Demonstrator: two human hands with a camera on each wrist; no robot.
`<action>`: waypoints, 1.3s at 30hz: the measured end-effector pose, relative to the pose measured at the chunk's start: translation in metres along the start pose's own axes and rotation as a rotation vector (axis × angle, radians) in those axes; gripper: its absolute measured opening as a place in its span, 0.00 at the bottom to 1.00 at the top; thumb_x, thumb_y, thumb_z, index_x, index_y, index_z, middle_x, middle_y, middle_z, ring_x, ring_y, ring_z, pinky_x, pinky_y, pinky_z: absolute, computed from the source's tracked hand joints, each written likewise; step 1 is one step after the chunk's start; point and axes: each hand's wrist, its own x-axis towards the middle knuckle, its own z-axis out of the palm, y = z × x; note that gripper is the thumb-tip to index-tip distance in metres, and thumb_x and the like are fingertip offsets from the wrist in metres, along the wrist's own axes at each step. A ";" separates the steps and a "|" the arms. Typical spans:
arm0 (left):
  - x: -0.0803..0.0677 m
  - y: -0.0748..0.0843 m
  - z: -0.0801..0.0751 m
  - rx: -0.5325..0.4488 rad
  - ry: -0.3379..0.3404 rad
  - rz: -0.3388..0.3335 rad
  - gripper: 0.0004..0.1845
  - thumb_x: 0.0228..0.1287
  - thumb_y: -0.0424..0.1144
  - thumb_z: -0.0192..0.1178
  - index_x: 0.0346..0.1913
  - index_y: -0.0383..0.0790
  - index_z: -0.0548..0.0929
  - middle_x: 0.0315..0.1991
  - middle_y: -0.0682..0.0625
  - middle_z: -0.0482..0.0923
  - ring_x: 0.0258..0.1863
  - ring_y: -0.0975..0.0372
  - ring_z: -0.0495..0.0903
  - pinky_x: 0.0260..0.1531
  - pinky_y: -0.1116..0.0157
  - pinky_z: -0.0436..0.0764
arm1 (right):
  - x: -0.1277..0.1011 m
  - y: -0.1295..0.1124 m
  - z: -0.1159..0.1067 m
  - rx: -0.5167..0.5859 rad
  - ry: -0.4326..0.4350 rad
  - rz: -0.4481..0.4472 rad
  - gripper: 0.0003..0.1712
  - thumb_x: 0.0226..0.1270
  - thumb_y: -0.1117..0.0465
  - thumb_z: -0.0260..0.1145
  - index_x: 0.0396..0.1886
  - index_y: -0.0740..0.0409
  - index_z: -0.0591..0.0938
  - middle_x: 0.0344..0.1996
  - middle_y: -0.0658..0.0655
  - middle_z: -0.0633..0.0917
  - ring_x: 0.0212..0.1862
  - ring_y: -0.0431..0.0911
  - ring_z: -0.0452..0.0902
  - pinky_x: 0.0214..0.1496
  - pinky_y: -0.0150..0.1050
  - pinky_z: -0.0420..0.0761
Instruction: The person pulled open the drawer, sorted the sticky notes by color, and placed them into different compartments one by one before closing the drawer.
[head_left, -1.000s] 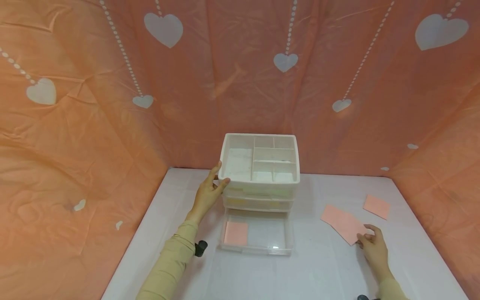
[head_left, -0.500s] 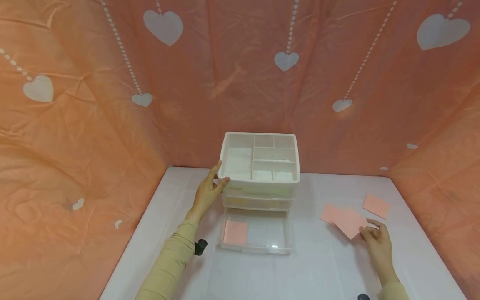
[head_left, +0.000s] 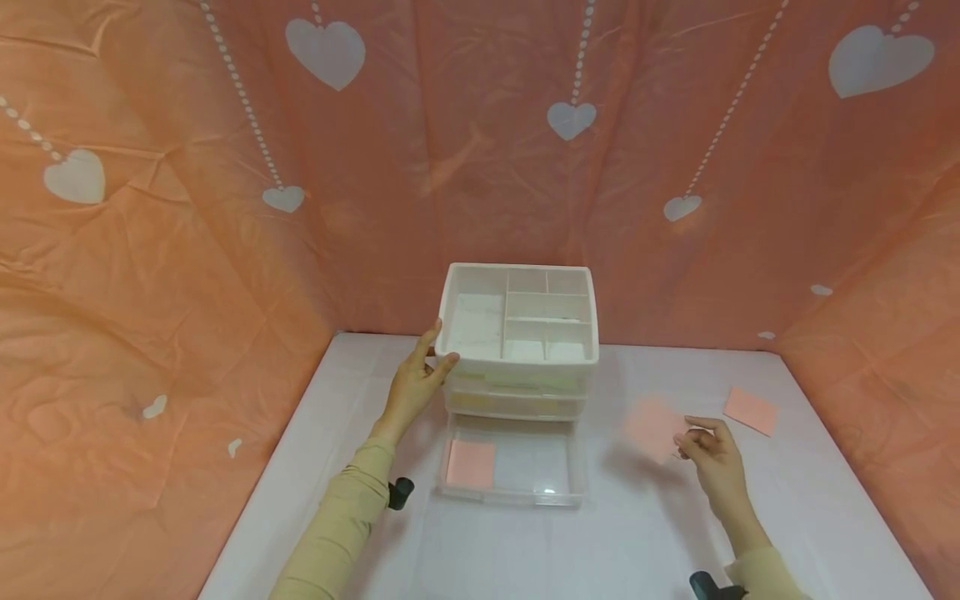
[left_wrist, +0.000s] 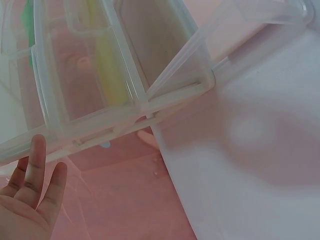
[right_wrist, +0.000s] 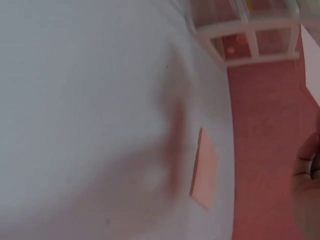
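Observation:
A white plastic drawer organizer [head_left: 517,362] with a divided top tray stands at the table's back. Its bottom clear drawer [head_left: 536,498] is pulled out, with a pink sticky-note pad [head_left: 471,464] at its left. My left hand [head_left: 414,387] rests on the organizer's left front corner; in the left wrist view its fingers [left_wrist: 36,165] are extended against the side. Right of the drawer, my right hand [head_left: 716,458] pinches a pink sticky-note pad [head_left: 651,427], blurred, above the table. Whether another pad lies under or with it, I cannot tell. Another pink pad [head_left: 751,411] lies farther right.
The two upper drawers [head_left: 517,406] are closed, with yellow and green contents showing faintly. An orange curtain [head_left: 510,167] with white hearts surrounds the white table [head_left: 525,558] at the back and sides. Black wrist mounts [head_left: 401,493] sit by both forearms.
My right hand has lifted pink paper from the overlapping pair and carried it left, toward the organizer. The left hand, drawer and far-right pad stay in place.

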 end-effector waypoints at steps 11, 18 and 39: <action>0.001 0.000 0.000 0.002 -0.008 -0.002 0.33 0.65 0.55 0.54 0.70 0.69 0.53 0.55 0.38 0.74 0.23 0.61 0.76 0.27 0.66 0.74 | 0.009 -0.003 0.065 -0.321 -0.134 0.096 0.14 0.60 0.71 0.64 0.46 0.67 0.75 0.24 0.40 0.77 0.27 0.31 0.72 0.30 0.27 0.72; 0.001 0.000 0.000 0.006 -0.011 -0.010 0.33 0.65 0.55 0.54 0.70 0.69 0.53 0.55 0.38 0.74 0.23 0.61 0.76 0.28 0.66 0.74 | 0.015 0.007 0.105 -0.442 -0.213 0.226 0.09 0.63 0.69 0.61 0.44 0.62 0.78 0.29 0.60 0.84 0.31 0.37 0.78 0.35 0.31 0.75; -0.001 0.001 0.000 -0.009 -0.002 -0.025 0.33 0.64 0.56 0.54 0.70 0.70 0.54 0.53 0.39 0.75 0.23 0.58 0.77 0.25 0.66 0.74 | 0.000 0.044 0.160 -0.903 -0.423 0.035 0.08 0.54 0.66 0.67 0.33 0.53 0.79 0.22 0.50 0.86 0.28 0.42 0.80 0.50 0.53 0.57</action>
